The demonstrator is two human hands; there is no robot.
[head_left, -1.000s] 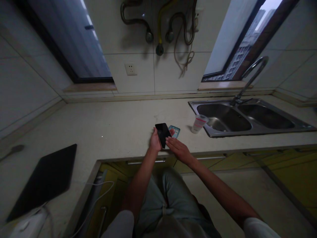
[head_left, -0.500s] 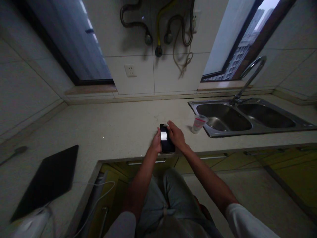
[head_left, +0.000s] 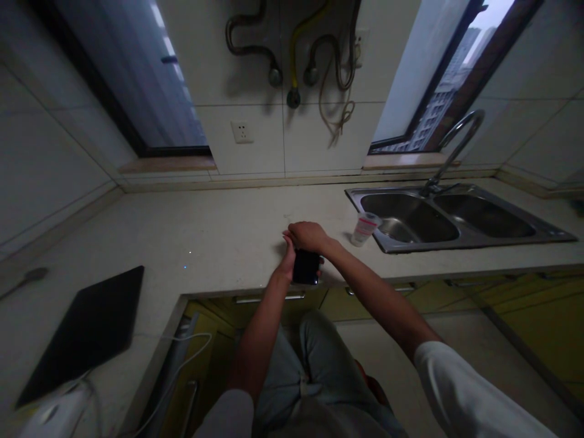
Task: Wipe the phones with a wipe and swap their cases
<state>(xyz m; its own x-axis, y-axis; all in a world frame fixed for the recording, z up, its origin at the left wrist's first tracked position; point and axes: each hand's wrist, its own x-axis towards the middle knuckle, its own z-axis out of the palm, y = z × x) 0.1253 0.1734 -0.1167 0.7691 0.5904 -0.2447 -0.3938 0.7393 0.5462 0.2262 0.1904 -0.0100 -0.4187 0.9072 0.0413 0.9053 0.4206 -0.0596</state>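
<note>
My left hand point(head_left: 287, 263) is wrapped round a black smartphone point(head_left: 305, 267) from the left and below, its fingertips showing at the phone's right edge. The phone is at the counter's front edge with a dark screen. Across the phone's upper end lies my right hand point(head_left: 308, 235), its fingers curled toward the top left corner beside my left thumb. Whatever the right fingers may hold is hidden under the hand. To the right, a clear plastic cup point(head_left: 364, 229) with red print stands tilted against the sink's rim.
A steel double sink point(head_left: 392, 249) with a tall faucet point(head_left: 460, 140) is set in the counter point(head_left: 219, 237) at the right. On the left lie a flat black panel point(head_left: 86, 331) and a white cable point(head_left: 196, 347). Pipes and a socket point(head_left: 241, 132) are on the wall.
My right hand has moved left and up, from the phone's right side to across its top end. The screen's bright reflection is gone. The left hand still holds the phone.
</note>
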